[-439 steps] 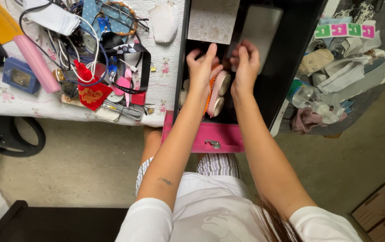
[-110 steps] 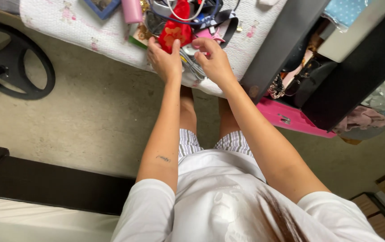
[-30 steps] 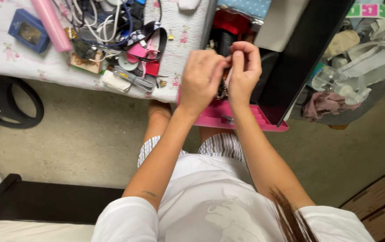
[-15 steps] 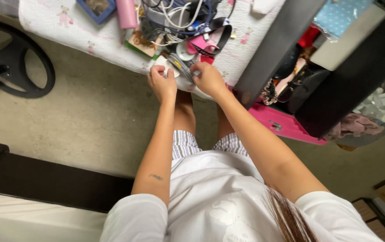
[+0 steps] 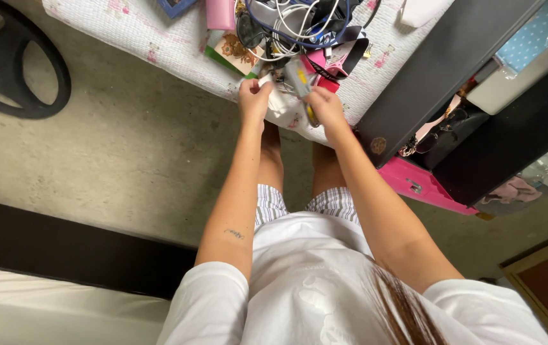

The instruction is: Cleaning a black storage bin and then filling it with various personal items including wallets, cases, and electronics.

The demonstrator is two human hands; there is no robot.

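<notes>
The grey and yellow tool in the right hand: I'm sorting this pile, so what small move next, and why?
Probably lift the grey and yellow tool clear toward the body. The right hand grips its lower end, while its top lies against the tangled cables. The left hand rests beside it on the quilted cloth, which it could steady.

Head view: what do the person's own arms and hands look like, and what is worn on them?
Both arms are bare from short white sleeves down. The left forearm carries a small dark marking, too small to make out. The left hand and right hand show no gloves; no watch or bracelet is visible.
</notes>
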